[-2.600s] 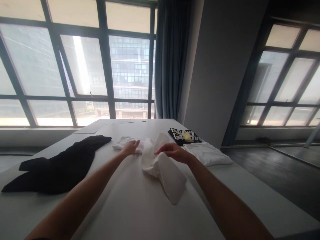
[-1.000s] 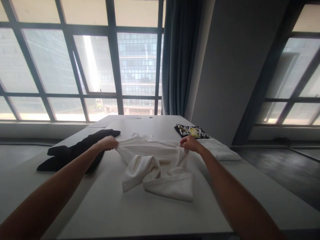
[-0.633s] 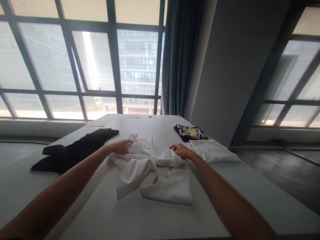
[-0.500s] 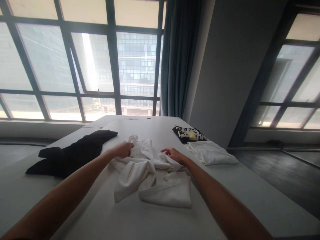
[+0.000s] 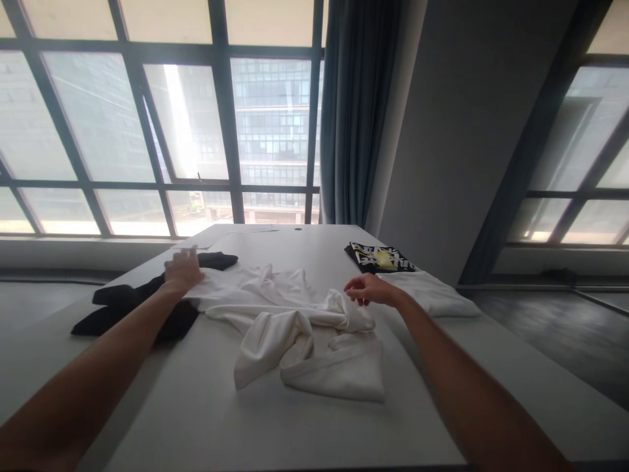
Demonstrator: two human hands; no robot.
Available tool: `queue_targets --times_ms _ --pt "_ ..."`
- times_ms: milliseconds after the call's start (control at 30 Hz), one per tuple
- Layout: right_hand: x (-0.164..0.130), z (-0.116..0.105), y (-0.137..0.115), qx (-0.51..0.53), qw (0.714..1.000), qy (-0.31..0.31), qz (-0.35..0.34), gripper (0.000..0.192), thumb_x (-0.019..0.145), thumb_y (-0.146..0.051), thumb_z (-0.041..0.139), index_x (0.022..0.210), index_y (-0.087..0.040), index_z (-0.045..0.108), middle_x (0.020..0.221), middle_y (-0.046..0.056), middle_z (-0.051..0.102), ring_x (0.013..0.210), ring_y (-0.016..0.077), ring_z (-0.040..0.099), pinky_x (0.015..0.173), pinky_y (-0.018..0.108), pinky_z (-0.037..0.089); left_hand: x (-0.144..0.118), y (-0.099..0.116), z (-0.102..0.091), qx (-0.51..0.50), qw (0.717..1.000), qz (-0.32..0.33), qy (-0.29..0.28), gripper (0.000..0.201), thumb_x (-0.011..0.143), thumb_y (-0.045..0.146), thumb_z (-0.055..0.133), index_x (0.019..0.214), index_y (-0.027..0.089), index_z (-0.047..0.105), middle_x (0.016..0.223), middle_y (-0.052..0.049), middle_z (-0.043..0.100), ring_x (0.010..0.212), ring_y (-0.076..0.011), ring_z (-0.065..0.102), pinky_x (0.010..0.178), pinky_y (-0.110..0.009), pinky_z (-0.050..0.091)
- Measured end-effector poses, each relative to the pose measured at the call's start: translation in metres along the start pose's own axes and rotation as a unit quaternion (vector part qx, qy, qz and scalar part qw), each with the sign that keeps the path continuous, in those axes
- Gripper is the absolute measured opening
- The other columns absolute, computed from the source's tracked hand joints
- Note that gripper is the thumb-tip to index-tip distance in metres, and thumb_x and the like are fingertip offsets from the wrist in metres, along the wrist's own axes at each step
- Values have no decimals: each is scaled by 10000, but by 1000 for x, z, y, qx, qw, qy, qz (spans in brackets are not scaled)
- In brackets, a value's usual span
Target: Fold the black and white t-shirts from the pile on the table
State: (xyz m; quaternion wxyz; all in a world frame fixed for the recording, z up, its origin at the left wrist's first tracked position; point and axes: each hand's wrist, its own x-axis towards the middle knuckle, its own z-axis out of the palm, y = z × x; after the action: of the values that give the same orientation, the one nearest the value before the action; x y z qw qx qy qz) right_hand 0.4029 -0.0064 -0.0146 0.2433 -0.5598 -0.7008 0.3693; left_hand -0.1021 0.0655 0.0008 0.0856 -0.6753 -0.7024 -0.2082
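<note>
Left hand [image 5: 183, 270] rests on the far left edge of a crumpled white cotton garment [image 5: 295, 328], fingers spread flat and gripping nothing. Right hand [image 5: 369, 289] hovers just above the garment's right side, fingers loosely curled and half open, holding nothing. The garment lies bunched in the middle of a long white desk [image 5: 206, 419]. A loose black cloth [image 5: 137, 305] sits to its left, partly under the left hand. At the far right lie a folded white shirt [image 5: 432, 295] and a folded black shirt with white and yellow print [image 5: 379, 257]; its lettering is too small to read.
</note>
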Motion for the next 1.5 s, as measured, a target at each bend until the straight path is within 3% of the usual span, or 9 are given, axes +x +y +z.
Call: queue_targets --times_ms 100,300,600,767,900,1000,1233,1333,1500 --pt "10 32 -11 -90 991 95 -35 364 802 -432 659 986 -122 706 908 96 711 664 146 619 619 253 469 7 41 28 24 998 49 -39 560 838 409 565 1320 129 505 1379 -206 520 1278 -397 455 1021 -541 352" --pt "19 83 -28 -198 975 71 -74 420 712 -201 698 1123 -113 680 877 75 723 748 174 640 698 250 458 25 114 68 12 983 133 -122 605 936 559 336 1402 187 440 1440 -173 490 1331 -339 429 1080 -535 280" --pt "-11 24 -57 -148 910 336 -195 137 719 -195 564 787 -158 677 702 45 652 645 154 563 661 266 441 32 143 87 -16 951 205 -232 732 843 428 545 1493 219 283 1365 -144 568 1269 -289 510 1086 -543 299" --pt "-7 12 -41 -25 980 159 -117 243 767 -334 557 887 -152 663 578 -10 586 451 122 488 488 247 400 25 151 94 -5 948 220 -230 698 785 237 534 1462 213 367 1522 -136 384 1375 -299 384 1094 -491 321" --pt "13 24 -4 -152 961 232 -18 303 813 -376 587 957 -128 684 751 63 678 645 171 624 637 269 461 22 159 90 15 949 221 -223 661 734 147 544 1387 227 484 1366 -119 569 1212 -278 556 1031 -449 406" --pt "23 37 14 -224 952 207 15 441 805 -484 641 1049 -120 692 945 121 706 862 221 655 762 285 465 21 164 83 32 948 223 -226 597 674 136 603 1266 215 608 1168 -114 685 1062 -278 638 929 -407 486" --pt "32 74 -4 -199 970 118 -73 198 740 -353 682 757 -157 703 796 47 683 709 160 584 644 239 412 16 168 57 22 931 297 -210 451 650 104 598 1062 235 727 1023 -48 728 954 -230 664 859 -297 520" --pt "28 64 -14 -214 954 206 -48 109 701 -257 639 645 -164 628 636 10 605 624 140 500 588 239 350 25 162 37 -19 935 327 -135 408 713 111 552 1069 207 726 1027 -52 723 987 -222 648 931 -298 491" --pt "13 12 -5 -200 867 453 -60 154 785 -291 507 658 -204 523 612 3 527 607 150 432 625 252 358 45 136 6 -87 949 301 -21 333 784 111 479 1001 145 729 1041 -90 691 927 -209 640 905 -316 500"
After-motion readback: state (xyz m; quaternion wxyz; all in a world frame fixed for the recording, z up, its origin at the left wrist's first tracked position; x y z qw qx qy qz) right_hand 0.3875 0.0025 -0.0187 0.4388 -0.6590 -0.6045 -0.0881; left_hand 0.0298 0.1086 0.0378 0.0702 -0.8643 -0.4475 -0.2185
